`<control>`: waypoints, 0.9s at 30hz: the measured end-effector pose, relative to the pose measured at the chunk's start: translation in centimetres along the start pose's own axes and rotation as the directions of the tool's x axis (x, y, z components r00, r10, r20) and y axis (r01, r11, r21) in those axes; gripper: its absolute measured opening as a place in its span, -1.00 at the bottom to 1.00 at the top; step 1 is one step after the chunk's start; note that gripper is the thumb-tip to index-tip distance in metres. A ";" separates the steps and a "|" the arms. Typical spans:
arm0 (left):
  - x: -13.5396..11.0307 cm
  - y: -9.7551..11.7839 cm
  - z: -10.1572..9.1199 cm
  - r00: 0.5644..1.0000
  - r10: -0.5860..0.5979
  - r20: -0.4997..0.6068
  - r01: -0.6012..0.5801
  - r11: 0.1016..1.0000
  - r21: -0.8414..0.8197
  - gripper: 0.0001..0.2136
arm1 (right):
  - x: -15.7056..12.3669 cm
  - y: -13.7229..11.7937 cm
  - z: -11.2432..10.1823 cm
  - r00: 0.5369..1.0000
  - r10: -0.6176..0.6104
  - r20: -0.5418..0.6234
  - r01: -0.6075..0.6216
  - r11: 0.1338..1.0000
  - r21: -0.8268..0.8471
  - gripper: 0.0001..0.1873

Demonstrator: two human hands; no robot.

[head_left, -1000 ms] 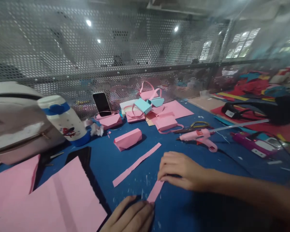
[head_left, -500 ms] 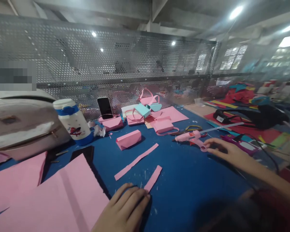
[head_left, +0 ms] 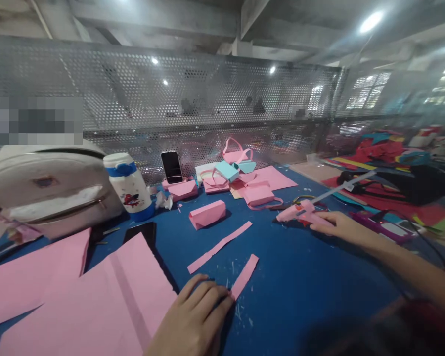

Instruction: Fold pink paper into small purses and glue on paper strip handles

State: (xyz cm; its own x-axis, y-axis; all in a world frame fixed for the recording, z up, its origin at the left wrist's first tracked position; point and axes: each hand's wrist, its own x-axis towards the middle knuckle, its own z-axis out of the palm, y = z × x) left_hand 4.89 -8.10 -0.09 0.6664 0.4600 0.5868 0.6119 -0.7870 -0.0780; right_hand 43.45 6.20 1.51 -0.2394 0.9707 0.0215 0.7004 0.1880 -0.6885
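Observation:
My right hand grips the handle of a pink hot glue gun, its nozzle pointing left and a long clear glue stick sticking out behind. On the blue table, my left hand rests with curled fingers on the lower end of a short pink paper strip; its fingertips are partly hidden. A longer pink paper strip lies flat beyond that hand. Farther back sits a small folded pink paper box. Large pink paper sheets lie to the left of my left hand.
A bottle, a pale backpack and a dark phone are on the left. Several small paper bags and a propped phone stand before a perforated metal screen. Coloured sheets and a purple item lie right.
My right hand has moved forward along the glue gun's handle and taken a fuller grip; the gun is tilted more. My left hand stays on the short strip. The view has swung slightly left.

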 end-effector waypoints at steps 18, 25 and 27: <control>-0.4 -0.5 0.0 0.999 -0.011 0.042 0.009 0.999 0.031 -0.62 | -3.2 -11.0 4.8 0.863 -0.016 0.506 -0.019 0.998 0.064 -0.35; -0.3 -0.7 0.0 0.998 -0.023 0.064 0.023 1.000 0.004 -0.58 | -2.8 -10.4 6.0 0.778 -0.041 0.626 -0.064 0.987 0.144 -0.38; -0.3 -0.7 0.0 0.997 -0.003 0.071 0.002 1.000 0.015 -0.61 | -2.6 -10.3 6.2 0.796 -0.027 0.605 -0.080 0.985 0.150 -0.37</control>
State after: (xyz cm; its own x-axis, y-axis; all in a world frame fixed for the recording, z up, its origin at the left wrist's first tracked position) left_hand 4.32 -7.70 -0.22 0.6929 0.4906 0.5284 0.6199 -0.7796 -0.0891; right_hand 32.70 0.81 4.06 -0.6165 0.6767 -0.4024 0.6083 0.0849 -0.7892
